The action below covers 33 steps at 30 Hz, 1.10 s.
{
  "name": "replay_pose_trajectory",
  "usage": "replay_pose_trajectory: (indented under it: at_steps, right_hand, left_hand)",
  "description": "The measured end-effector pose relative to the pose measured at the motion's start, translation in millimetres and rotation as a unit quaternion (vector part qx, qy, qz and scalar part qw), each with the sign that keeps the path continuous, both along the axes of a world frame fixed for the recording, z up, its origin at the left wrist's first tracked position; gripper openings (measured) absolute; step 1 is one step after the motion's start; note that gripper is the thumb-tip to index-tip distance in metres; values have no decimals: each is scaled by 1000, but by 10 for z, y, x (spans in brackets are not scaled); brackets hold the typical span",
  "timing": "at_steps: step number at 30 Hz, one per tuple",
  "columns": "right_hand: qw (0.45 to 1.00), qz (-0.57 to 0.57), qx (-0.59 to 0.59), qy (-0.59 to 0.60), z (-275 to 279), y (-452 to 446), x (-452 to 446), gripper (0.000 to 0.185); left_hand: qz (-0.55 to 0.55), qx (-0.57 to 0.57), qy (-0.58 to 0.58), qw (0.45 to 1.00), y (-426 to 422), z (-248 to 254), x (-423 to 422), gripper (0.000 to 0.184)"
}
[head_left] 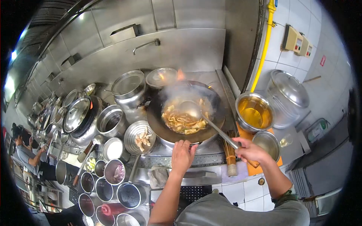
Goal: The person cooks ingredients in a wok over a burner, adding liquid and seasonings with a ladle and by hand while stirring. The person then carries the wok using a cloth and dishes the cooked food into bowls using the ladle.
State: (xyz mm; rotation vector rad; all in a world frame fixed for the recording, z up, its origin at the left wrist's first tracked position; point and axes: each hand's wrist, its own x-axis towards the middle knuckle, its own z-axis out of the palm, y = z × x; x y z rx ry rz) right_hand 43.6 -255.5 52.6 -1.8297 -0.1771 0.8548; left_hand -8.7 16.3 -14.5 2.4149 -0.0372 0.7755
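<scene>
A large dark wok (156, 122) sits on the burner, with strips of food (179, 121) in brown sauce steaming inside it. My left hand (183, 156) is at the wok's near rim, its fingers closed over the edge and the thumb to the right. My right hand (250, 150) is wrapped round the long handle of a ladle (218, 130). The ladle's bowl is down in the food, partly blurred by steam. Small flames (181, 74) rise behind the wok's far rim.
Left of the wok, a perforated strainer (130, 137) holds cooked pieces. Several metal ingredient pots (131, 196) stand lower left. To the right are a bowl of yellow oil (241, 107), a bamboo brush (230, 160) and a metal bowl (277, 150). Another person (28, 154) works far left.
</scene>
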Motion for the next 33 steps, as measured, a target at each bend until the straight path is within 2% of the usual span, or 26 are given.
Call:
replay_pose_trajectory:
  at_steps: [2, 4, 6, 10, 14, 17, 20, 23, 24, 26, 29, 31, 33]
  right_hand:
    - [999, -31, -1, -32, -151, 97, 56, 55]
    - [998, -5, -8, -57, -218, 442, 54, 53]
    - [999, -16, 50, -9, -217, 426, -72, 53]
    - [999, -21, 7, 35, 60, 18, -40, 56]
    - [997, -35, -11, -65, -268, 443, 54, 52]
    - [999, -21, 41, -14, -161, 368, -84, 51]
    - [1000, -9, 26, 7, 11, 34, -31, 51]
    - [996, -8, -27, -86, -158, 187, 48, 53]
    - [992, -12, -77, -101, -88, 383, 28, 53]
    - [997, -5, -23, -69, -212, 503, -15, 54]
    - [1000, -2, 1, -20, -194, 29, -62, 56]
    - [1000, -6, -16, -23, -47, -6, 42, 56]
    - [998, -47, -20, -44, -145, 141, 40, 57]
  left_hand:
    - [-6, 2, 6, 1000, -21, -17, -68, 21]
    - [-2, 2, 24, 1000, -25, 8, -46, 21]
    - [-3, 6, 29, 1000, -13, 3, -69, 21]
    - [3, -4, 0, 1000, -7, 24, -39, 20]
    - [-2, -6, 21, 1000, -26, -16, -49, 19]
    - [-1, -1, 25, 1000, -26, 27, -47, 20]
    - [4, 6, 4, 1000, -8, 11, -7, 20]
    - [1, 4, 11, 1000, -23, -39, -75, 20]
    - [1, -4, 18, 1000, -28, -22, -42, 20]
    - [-3, -4, 16, 1000, -30, -5, -61, 21]
    - [-7, -3, 14, 1000, -17, 27, -53, 19]
    - [2, 2, 5, 1000, -34, 41, -57, 19]
    - [-5, -4, 16, 1000, -21, 20, -101, 19]
